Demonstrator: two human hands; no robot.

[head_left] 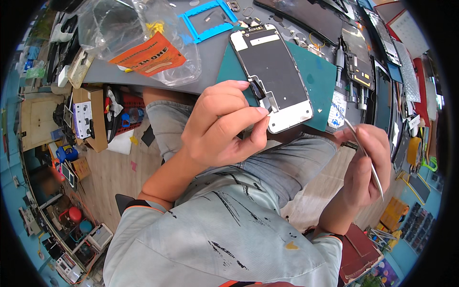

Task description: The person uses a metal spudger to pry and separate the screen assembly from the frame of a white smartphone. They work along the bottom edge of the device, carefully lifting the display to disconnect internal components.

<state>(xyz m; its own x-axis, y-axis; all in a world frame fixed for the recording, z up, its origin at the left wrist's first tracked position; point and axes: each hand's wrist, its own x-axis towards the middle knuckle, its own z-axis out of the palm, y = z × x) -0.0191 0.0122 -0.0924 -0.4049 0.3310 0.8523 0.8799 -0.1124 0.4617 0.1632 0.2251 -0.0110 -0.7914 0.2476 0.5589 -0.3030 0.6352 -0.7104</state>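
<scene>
A phone screen assembly [275, 64] lies face down on a green mat [315, 76] at the table's near edge, its dark backing and white end panels showing. Along its left edge runs a thin flex cable [269, 101] with a black strip and a silvery end. My left hand [220, 122] is closed at that edge, its fingertips on the flex cable; exactly how they grip it is partly hidden. Off to the right, away from the screen, my right hand [366, 160] holds slim metal tweezers [377, 181] at a slant.
A clear plastic bag [184, 69] with an orange label lies at the left of the table. Behind the screen are a blue frame [193, 29] and several small parts. Phone panels and tools crowd the right side. A cardboard box [98, 119] stands below at left.
</scene>
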